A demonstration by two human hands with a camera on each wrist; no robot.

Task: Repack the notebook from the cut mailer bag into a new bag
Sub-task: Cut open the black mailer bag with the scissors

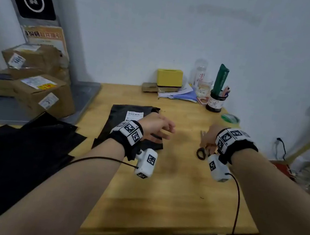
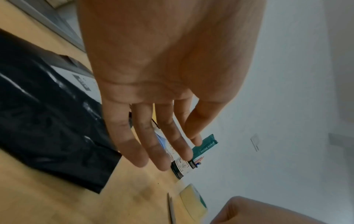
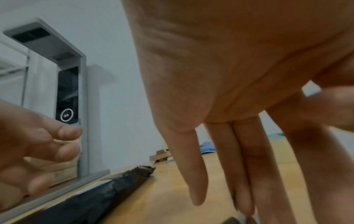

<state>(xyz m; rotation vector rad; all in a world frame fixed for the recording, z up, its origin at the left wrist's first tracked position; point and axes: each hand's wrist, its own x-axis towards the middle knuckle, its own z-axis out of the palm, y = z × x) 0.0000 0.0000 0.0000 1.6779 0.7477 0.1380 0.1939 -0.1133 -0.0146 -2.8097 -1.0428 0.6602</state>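
Observation:
A black mailer bag (image 1: 127, 127) with a white shipping label (image 1: 135, 114) lies flat on the wooden table (image 1: 169, 195); no notebook shows. My left hand (image 1: 163, 130) hovers over the bag's right edge with relaxed, spread fingers (image 2: 164, 139) and holds nothing. My right hand (image 1: 210, 138) is to the right, above the scissors (image 1: 201, 152). In the right wrist view its straight fingers (image 3: 247, 166) point down at the black scissor handles (image 3: 232, 220). There the bag (image 3: 99, 195) looks bulged, with a ragged far end. A pile of black bags (image 1: 16, 147) lies at the left.
Along the wall stand a yellow box (image 1: 169, 77), papers (image 1: 181, 95), a glass bottle (image 1: 200, 72) and a pen holder (image 1: 215, 103). A tape roll (image 1: 230, 118) sits near the right edge. Cardboard parcels (image 1: 38, 91) are stacked left of the table.

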